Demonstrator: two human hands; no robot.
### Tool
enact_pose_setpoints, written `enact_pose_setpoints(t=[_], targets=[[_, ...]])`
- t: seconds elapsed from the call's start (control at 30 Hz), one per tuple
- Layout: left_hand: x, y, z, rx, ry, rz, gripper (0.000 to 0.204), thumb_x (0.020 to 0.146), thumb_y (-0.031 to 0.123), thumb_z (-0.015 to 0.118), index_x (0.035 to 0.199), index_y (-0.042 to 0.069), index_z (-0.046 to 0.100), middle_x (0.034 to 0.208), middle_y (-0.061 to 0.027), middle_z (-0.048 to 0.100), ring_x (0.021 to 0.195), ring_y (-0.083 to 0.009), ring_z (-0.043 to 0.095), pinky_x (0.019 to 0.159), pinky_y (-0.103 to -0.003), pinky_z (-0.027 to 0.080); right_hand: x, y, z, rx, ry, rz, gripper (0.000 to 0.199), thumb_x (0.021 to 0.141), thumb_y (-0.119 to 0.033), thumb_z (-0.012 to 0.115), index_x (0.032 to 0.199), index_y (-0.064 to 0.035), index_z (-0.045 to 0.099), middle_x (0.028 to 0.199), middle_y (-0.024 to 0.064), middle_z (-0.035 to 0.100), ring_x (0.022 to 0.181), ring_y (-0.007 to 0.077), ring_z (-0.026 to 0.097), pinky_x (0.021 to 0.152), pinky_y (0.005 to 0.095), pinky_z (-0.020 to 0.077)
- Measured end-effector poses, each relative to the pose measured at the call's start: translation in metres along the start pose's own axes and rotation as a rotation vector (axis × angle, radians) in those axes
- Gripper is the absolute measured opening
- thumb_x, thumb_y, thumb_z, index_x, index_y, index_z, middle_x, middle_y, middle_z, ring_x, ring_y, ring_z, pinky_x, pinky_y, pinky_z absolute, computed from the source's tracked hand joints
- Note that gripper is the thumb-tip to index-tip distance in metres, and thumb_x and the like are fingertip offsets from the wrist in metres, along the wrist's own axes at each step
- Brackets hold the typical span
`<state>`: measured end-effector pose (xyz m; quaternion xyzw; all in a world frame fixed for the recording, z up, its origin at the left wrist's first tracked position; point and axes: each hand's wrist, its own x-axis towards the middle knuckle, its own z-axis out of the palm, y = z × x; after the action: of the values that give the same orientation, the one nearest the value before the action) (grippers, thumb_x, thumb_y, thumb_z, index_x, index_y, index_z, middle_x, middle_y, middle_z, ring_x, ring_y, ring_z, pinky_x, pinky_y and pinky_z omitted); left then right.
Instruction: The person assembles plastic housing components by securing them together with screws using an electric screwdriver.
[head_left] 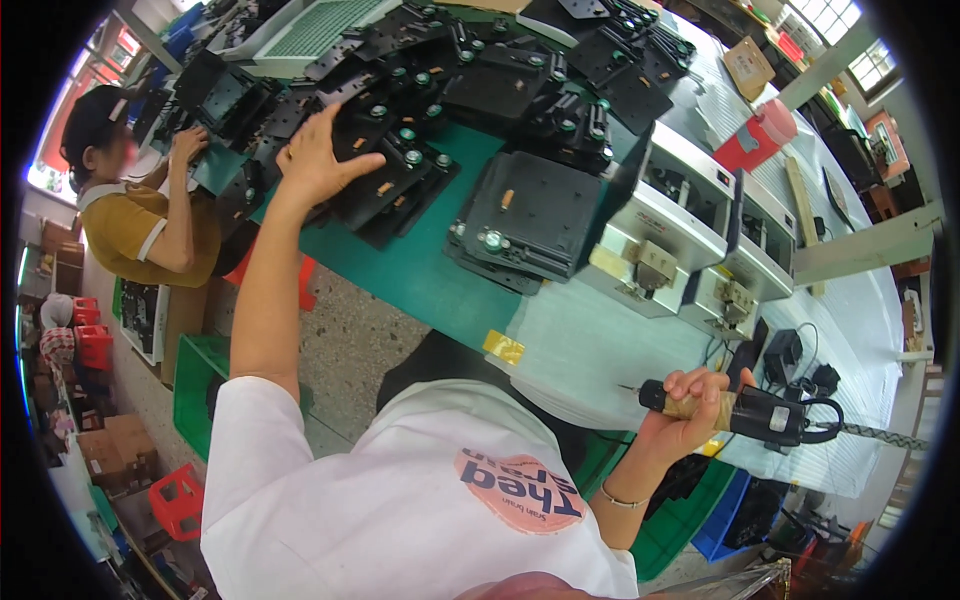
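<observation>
My left hand (322,165) is stretched out over a heap of black plates (405,95) with round metal-and-green fittings, thumb and fingers apart. It holds nothing; whether the fingertips touch a plate I cannot tell. My right hand (695,410) is wrapped round a black electric screwdriver (765,415) with tan tape on its grip. The thin bit points left, over the white sheet, and a cord runs off to the right. Between my hands a stack of black plates (535,210) lies on the green mat (390,270), its top plate carrying a small orange-brown piece and a round fitting.
Two silver box-shaped machines (660,225) stand right of the stack. Behind them is a red cup (755,138). A black adapter (783,352) with cables lies near the screwdriver. At the left, a co-worker (145,190) handles black parts. Green bins (195,395) stand below the table.
</observation>
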<state>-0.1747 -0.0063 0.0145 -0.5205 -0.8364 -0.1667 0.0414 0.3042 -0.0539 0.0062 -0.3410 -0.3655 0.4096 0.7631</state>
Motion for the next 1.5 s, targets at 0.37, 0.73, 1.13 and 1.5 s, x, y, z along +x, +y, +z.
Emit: enact_pose_setpoints(t=[0.37, 0.73, 1.13, 1.5], targets=[[-0.007, -0.003, -0.001, -0.165, -0.064, -0.096, 0.114, 0.060, 0.055, 0.084, 0.152, 0.021, 0.026, 0.154, -0.0140, 0.035, 0.139, -0.0369, 0.036, 0.111, -0.053, 0.024, -0.006, -0.002, 0.006, -0.057, -0.002, 0.010, 0.050, 0.089, -0.007, 0.057, 0.133, -0.0048, 0.034, 0.069, 0.0023, 0.044, 0.057, 0.0125, 0.047, 0.050, 0.0290, 0.0428], [-0.015, -0.008, -0.017, -0.326, -0.087, -0.121, 0.111, 0.060, 0.048, 0.085, 0.151, 0.021, 0.028, 0.150, -0.0158, 0.038, 0.138, -0.0325, 0.039, 0.111, -0.051, 0.026, -0.005, -0.004, 0.007, -0.051, 0.020, -0.002, 0.051, 0.088, -0.008, 0.058, 0.134, -0.0031, 0.034, 0.069, 0.0033, 0.046, 0.056, 0.0133, 0.048, 0.051, 0.0294, 0.0446], [-0.033, -0.015, -0.040, -0.416, -0.113, -0.047, 0.112, 0.060, 0.040, 0.087, 0.152, 0.021, 0.026, 0.148, -0.0163, 0.041, 0.128, -0.0359, 0.051, 0.109, -0.049, 0.028, -0.005, 0.001, 0.005, -0.067, 0.005, -0.007, 0.050, 0.089, -0.008, 0.059, 0.133, -0.0027, 0.035, 0.069, 0.0032, 0.045, 0.056, 0.0134, 0.050, 0.052, 0.0298, 0.0464], [-0.054, -0.031, -0.034, -0.396, -0.059, 0.144, 0.110, 0.057, 0.031, 0.086, 0.150, 0.020, 0.030, 0.149, -0.0075, 0.039, 0.128, -0.0297, 0.049, 0.110, -0.045, 0.026, -0.004, 0.000, 0.000, -0.062, -0.008, -0.004, 0.050, 0.089, -0.008, 0.059, 0.133, -0.0028, 0.036, 0.069, 0.0031, 0.046, 0.056, 0.0131, 0.049, 0.052, 0.0298, 0.0460]])
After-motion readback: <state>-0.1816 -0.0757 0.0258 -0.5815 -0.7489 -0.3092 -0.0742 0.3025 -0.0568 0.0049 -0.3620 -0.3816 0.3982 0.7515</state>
